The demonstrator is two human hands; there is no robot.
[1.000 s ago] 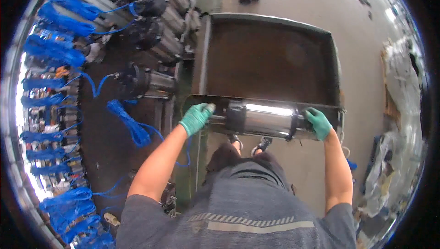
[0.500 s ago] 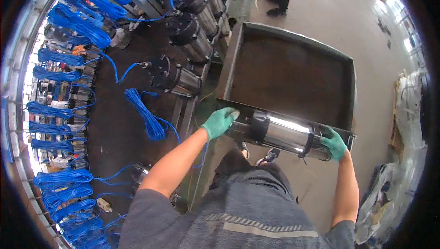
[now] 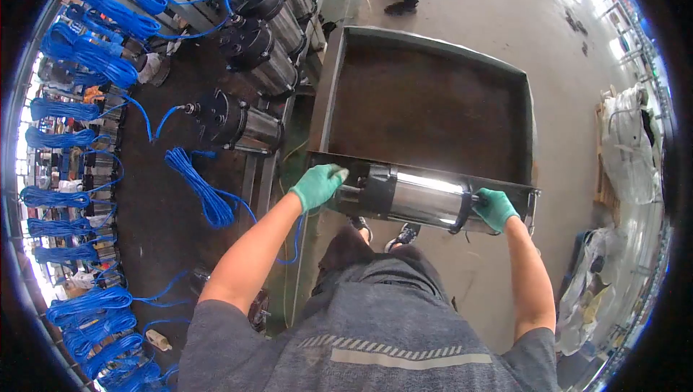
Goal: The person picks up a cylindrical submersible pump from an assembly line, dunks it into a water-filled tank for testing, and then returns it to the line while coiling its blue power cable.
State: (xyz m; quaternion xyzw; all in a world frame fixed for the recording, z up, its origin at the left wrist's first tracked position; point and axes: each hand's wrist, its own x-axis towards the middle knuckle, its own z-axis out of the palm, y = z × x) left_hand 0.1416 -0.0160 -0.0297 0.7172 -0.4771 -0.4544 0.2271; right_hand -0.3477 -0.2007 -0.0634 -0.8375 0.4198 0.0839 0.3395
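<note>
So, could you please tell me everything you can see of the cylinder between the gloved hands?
The cylinder has a shiny, metal-looking body, with a broad black collar at its left end and a narrower dark band near its right. A slim metallic part juts out leftward from the collar. It lies on its side, crosswise before the person, along the near edge of the tray. The left hand and right hand hold its ends; whether the tray supports it is unclear.
</note>
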